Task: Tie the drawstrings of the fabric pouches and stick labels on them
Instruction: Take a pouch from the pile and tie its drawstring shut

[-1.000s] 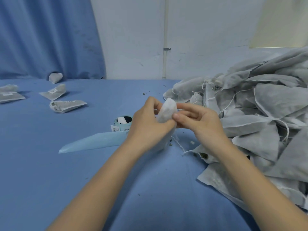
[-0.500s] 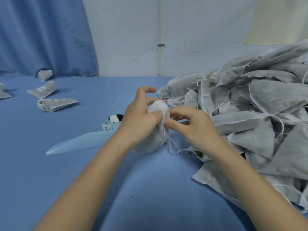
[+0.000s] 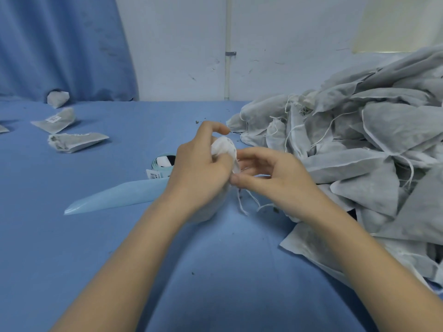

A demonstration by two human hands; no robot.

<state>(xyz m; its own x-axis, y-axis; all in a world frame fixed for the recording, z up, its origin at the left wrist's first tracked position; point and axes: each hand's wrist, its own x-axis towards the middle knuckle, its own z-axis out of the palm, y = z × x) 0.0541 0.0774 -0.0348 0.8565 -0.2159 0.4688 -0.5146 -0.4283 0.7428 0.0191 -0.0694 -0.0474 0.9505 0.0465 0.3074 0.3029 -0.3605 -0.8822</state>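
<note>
My left hand (image 3: pixel 200 173) grips a white fabric pouch (image 3: pixel 224 147) by its bunched neck, with the pouch's body mostly hidden under the palm. My right hand (image 3: pixel 273 178) is against the pouch's right side, its thumb and fingers pinching the white drawstring (image 3: pixel 242 202), whose loose ends trail down onto the blue table (image 3: pixel 119 236). A roll of labels (image 3: pixel 163 161) lies just left of my left hand, with its pale blue backing strip (image 3: pixel 115 200) stretched out to the left.
A big heap of grey pouches (image 3: pixel 359 144) with loose strings fills the right side. Labelled pouches (image 3: pixel 74 141) (image 3: pixel 57 119) lie at the far left, another (image 3: pixel 57 98) against the blue curtain. Small crumbs dot the table.
The pouch's neck has been bunched tighter in my left hand. My right hand has dropped from the pouch's top to the drawstring at its side. The view has shifted slightly right.
</note>
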